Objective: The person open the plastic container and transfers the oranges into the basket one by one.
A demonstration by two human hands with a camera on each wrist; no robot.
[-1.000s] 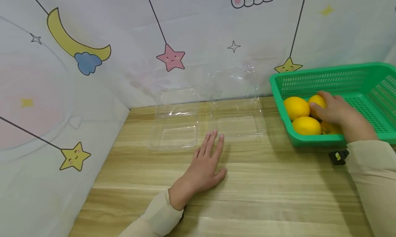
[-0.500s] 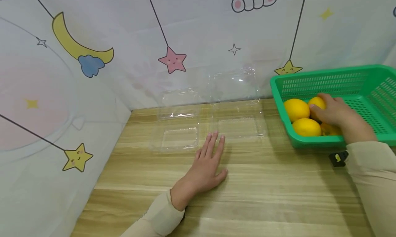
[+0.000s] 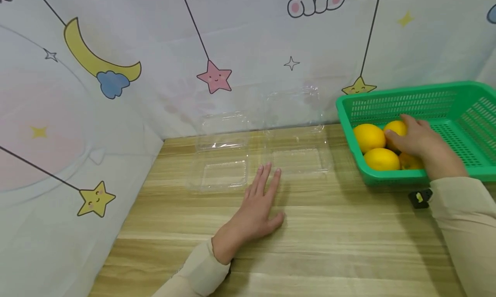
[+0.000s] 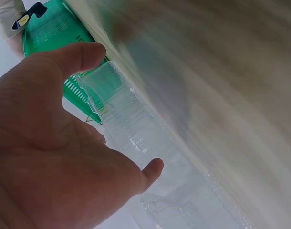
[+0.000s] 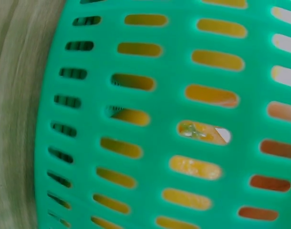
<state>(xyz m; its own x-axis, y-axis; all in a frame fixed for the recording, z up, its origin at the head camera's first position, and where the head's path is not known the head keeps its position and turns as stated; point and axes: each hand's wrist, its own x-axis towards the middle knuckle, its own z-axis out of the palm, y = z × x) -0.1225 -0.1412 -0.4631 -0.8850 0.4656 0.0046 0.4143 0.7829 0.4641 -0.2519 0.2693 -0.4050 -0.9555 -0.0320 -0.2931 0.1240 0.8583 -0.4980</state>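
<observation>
My right hand (image 3: 416, 137) reaches into the green plastic basket (image 3: 391, 175) and grips a yellow citrus fruit (image 3: 396, 128), thumb on its near side and fingers over the far side. Several more such fruits, like this oval one (image 3: 381, 159), crowd the basket's left end. Through the slots in the right wrist view, a fruit with a greenish stem end (image 5: 188, 129) shows. My left hand (image 3: 253, 211) has its fingers straight and spread, fingertips close to two clear plastic clamshell boxes. The left box (image 3: 224, 187) and the right box (image 3: 296, 172) both stand with lids raised.
The wood-grain table (image 3: 329, 245) meets a white printed cloth (image 3: 252, 38) at the back and left. Both raised lids stand close to this cloth. A small black device (image 3: 420, 199) sits at the right sleeve, just in front of the basket.
</observation>
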